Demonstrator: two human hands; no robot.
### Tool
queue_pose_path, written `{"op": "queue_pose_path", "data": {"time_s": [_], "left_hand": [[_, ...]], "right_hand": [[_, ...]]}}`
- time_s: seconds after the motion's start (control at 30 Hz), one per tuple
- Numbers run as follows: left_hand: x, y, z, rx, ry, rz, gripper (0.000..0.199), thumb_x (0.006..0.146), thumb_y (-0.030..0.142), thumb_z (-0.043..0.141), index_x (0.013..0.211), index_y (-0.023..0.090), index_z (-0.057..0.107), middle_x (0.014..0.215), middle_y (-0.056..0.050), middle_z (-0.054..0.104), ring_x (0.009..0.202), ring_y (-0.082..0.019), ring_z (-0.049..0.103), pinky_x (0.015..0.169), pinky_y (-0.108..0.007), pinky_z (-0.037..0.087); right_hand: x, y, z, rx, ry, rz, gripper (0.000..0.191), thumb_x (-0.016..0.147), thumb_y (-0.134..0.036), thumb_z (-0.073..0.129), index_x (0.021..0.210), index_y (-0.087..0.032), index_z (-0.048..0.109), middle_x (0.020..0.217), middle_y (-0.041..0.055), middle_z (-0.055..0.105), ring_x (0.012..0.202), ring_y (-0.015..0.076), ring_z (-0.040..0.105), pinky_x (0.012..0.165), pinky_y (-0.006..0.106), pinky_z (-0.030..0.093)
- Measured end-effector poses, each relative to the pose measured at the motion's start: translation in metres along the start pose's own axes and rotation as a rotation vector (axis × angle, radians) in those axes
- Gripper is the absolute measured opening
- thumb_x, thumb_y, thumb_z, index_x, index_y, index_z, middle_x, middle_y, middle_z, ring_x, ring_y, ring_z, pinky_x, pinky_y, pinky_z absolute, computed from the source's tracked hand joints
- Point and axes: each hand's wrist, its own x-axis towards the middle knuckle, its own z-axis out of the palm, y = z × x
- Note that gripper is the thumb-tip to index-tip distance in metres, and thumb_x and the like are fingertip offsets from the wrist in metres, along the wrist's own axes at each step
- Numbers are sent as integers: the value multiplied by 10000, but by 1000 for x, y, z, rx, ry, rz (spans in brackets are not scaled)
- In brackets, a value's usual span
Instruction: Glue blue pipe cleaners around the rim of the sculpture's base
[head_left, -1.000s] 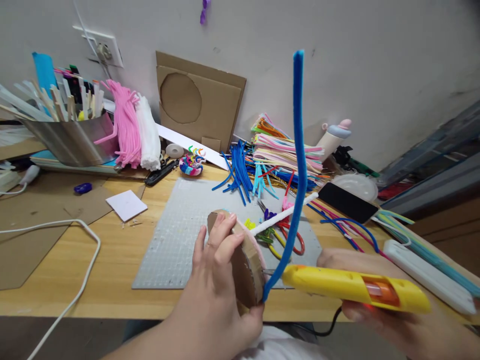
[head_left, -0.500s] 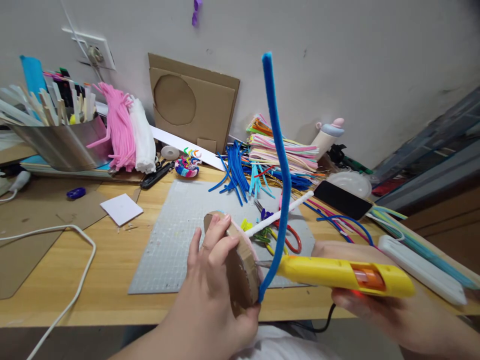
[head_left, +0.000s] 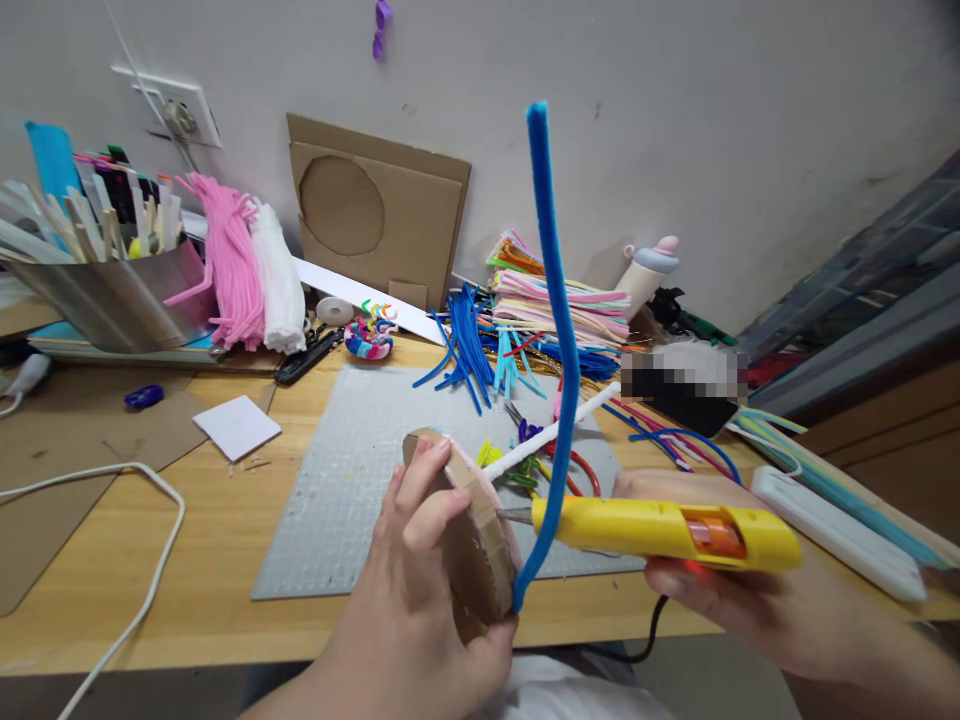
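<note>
The glue gun point(head_left: 615, 527) is bright yellow with a translucent orange insert and a grey tip. The cardboard disc point(head_left: 491, 530) is plain brown, edged in pale pink. One pipe cleaner point(head_left: 561, 290) is solid vivid blue; another fuzzy stem point(head_left: 525, 450) is white. The grey cutting mat point(head_left: 322, 500) carries a fine, pale grid, and the table point(head_left: 225, 540) is honey-coloured with wood grain. The bottle point(head_left: 639, 282) is cream, its lid point(head_left: 655, 257) powder blue and pink.

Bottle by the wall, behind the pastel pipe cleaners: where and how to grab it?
I'd grip the bottle around its upper body, just below the blue-grey lid, coming from above and the front. It stands with its lid up, the pastel pipe cleaners hide its lower part, and the wall is behind.
</note>
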Motion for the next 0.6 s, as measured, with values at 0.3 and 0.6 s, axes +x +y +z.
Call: {"op": "queue_pose_path", "data": {"time_s": [0.3,0.6], "left_hand": [[-1,1,2,24,5,-5,760,628,80,641,1281,178,264,1513,-234,195,1461,-320,191,1103,-563,368],[-2,-1,0,42,-1,1,752,637,93,629,1286,182,259,1499,-230,200,1458,-313,191,1092,-555,390]], "right_hand": [[4,-1,0,-54,80,-34,250,910,-375,534,697,-250,497,606,-18,562,506,166,530,488,286,395],[8,4,2,-51,65,-35,216,920,-373,530,746,-249,505,647,-17,552,553,170,532,512,285,388]]}}
